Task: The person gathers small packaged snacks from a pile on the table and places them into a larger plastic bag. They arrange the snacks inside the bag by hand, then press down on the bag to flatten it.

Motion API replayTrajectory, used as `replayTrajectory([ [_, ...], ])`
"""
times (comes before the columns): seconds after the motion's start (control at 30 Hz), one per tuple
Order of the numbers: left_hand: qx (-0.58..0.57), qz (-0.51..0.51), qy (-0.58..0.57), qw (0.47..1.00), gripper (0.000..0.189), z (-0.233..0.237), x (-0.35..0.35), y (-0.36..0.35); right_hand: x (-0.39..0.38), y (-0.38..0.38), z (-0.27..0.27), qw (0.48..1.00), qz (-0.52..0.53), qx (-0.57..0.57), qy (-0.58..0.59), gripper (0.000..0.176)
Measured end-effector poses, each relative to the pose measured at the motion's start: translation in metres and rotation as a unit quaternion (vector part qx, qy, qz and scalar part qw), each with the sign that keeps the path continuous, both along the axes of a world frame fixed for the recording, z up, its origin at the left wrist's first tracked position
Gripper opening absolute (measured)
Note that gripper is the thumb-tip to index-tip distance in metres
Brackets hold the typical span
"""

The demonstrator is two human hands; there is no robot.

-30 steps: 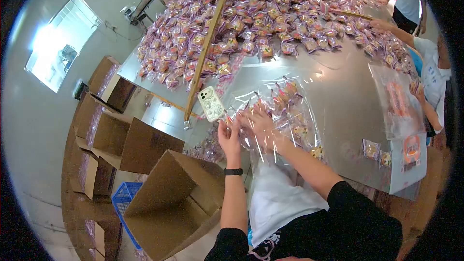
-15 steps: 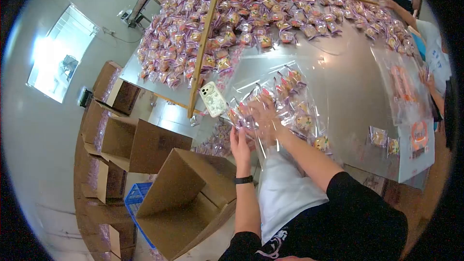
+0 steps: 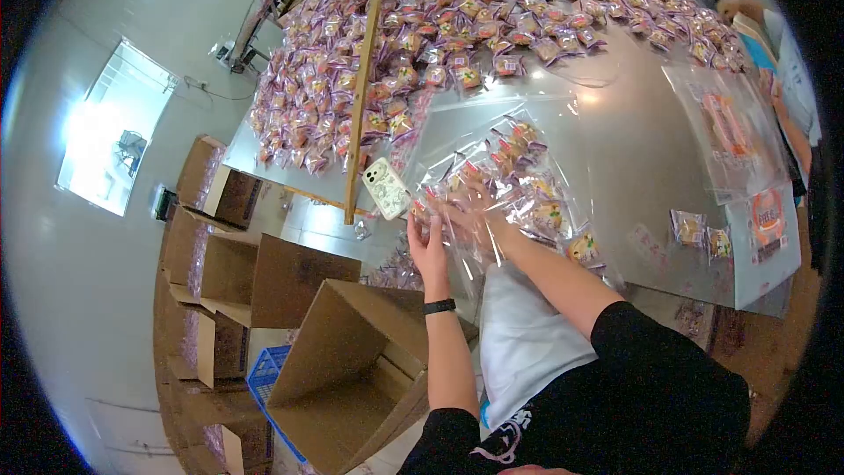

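Observation:
A large clear plastic bag (image 3: 563, 119) lies on the metal table with several wrapped pastries (image 3: 549, 214) inside. My left hand (image 3: 428, 251) is at the bag's left, near edge, fingers closed on the film. Behind the shiny film, my right hand (image 3: 479, 215) reaches among the packets with its fingers stretched apart; reflections partly hide what it touches. Just left of the bag is a phone in a patterned pale case (image 3: 385, 186).
A heap of wrapped pastries (image 3: 492, 13) covers the far table, crossed by a wooden strip (image 3: 365, 92). An open cardboard box (image 3: 330, 369) stands at lower left, with more boxes (image 3: 227, 264) beyond. Printed bags (image 3: 730, 136) and two loose packets (image 3: 688, 227) lie right, near another person's arm (image 3: 794, 127).
My left hand has shifted slightly left along the bag's edge. My right hand stays behind the film among the packets. The whole view has shifted a little.

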State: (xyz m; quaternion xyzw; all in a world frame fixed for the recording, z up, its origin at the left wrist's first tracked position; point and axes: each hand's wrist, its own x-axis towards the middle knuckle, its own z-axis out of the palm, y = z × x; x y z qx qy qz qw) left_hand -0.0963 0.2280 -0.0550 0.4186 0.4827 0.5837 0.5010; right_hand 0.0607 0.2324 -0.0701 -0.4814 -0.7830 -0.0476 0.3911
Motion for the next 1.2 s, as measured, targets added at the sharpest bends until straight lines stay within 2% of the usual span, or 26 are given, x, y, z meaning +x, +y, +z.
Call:
replayTrajectory([
  [0.07, 0.008, -0.003, 0.023, 1.000, 0.077, -0.004, 0.000, 0.007, 0.001, 0.007, -0.009, 0.995, 0.037, -0.065, 0.072, 0.048],
  [0.17, -0.002, 0.001, 0.042, 0.999, 0.075, 0.003, 0.003, 0.002, 0.001, 0.002, -0.007, 0.999, 0.000, 0.037, -0.003, 0.043],
  [0.27, 0.007, -0.001, 0.026, 1.000, 0.073, -0.004, 0.009, 0.012, 0.003, 0.006, -0.012, 0.994, 0.004, 0.085, 0.062, 0.042],
  [0.3, 0.003, -0.017, 0.016, 1.000, 0.073, 0.003, 0.014, 0.010, 0.002, 0.004, -0.014, 0.979, 0.055, -0.002, 0.196, 0.043],
  [0.33, -0.001, -0.033, 0.004, 0.999, 0.073, 0.008, 0.018, 0.011, 0.001, 0.002, -0.018, 0.936, 0.105, -0.087, 0.325, 0.043],
  [0.4, 0.026, -0.031, 0.016, 0.999, 0.073, 0.008, 0.022, 0.016, 0.001, 0.000, -0.019, 0.945, 0.074, -0.081, 0.308, 0.043],
  [0.43, 0.038, -0.031, 0.022, 0.999, 0.073, 0.008, 0.022, 0.017, 0.004, 0.001, -0.017, 0.987, -0.007, 0.009, 0.157, 0.043],
  [0.5, -0.031, -0.051, 0.021, 0.998, 0.072, 0.018, 0.024, 0.018, 0.012, -0.001, -0.008, 0.993, -0.071, 0.090, -0.006, 0.044],
  [0.53, -0.064, -0.060, 0.021, 0.996, 0.072, 0.022, 0.025, 0.019, 0.016, -0.005, 0.003, 0.995, -0.054, 0.081, -0.010, 0.045],
  [0.6, -0.005, -0.045, 0.014, 0.999, 0.071, -0.011, 0.019, 0.032, 0.015, -0.004, 0.005, 0.995, -0.053, 0.066, -0.056, 0.049],
  [0.63, 0.024, -0.038, 0.010, 0.999, 0.071, -0.015, 0.021, 0.033, 0.013, -0.003, 0.002, 0.995, -0.050, 0.049, -0.067, 0.049],
  [0.7, -0.019, -0.023, 0.025, 0.999, 0.071, -0.014, 0.020, 0.028, 0.008, -0.004, 0.004, 0.995, -0.045, 0.014, -0.088, 0.048],
  [0.73, -0.040, -0.014, 0.033, 0.999, 0.072, -0.009, 0.020, 0.023, 0.008, -0.011, 0.015, 0.998, -0.020, -0.008, -0.059, 0.033],
  [0.83, -0.037, -0.036, 0.070, 0.996, 0.073, -0.022, 0.009, 0.018, 0.016, -0.008, 0.009, 0.997, 0.011, -0.040, -0.058, 0.046],
  [0.87, -0.064, -0.047, 0.068, 0.995, 0.074, -0.020, 0.008, 0.012, 0.010, 0.004, -0.013, 0.998, 0.007, -0.021, 0.063, 0.047],
  [0.93, -0.116, -0.070, 0.063, 0.989, 0.075, 0.018, 0.017, -0.011, 0.009, 0.004, -0.008, 0.999, 0.010, -0.042, 0.018, 0.046],
  [0.97, -0.125, -0.073, 0.062, 0.988, 0.075, 0.011, 0.015, -0.009, 0.010, 0.004, -0.002, 0.999, 0.012, -0.051, -0.004, 0.046],
  [1.0, -0.134, -0.076, 0.062, 0.986, 0.075, 0.005, 0.013, -0.007, 0.012, -0.003, 0.017, 0.993, -0.006, -0.041, -0.107, 0.053],
  [1.07, -0.122, -0.079, 0.018, 0.989, 0.076, -0.009, 0.012, -0.010, 0.013, 0.000, 0.011, 0.997, -0.007, 0.019, -0.071, 0.053],
  [1.13, -0.132, -0.078, 0.045, 0.987, 0.076, -0.001, 0.019, -0.016, 0.012, 0.000, 0.022, 0.996, -0.006, -0.062, -0.070, 0.054],
  [1.17, -0.137, -0.076, 0.059, 0.986, 0.076, 0.004, 0.020, -0.018, 0.013, 0.001, 0.028, 0.981, -0.005, -0.172, -0.086, 0.055],
  [1.2, -0.123, -0.087, 0.066, 0.986, 0.066, 0.007, 0.017, -0.023, 0.010, 0.000, 0.030, 0.978, -0.010, -0.201, -0.060, 0.055],
])
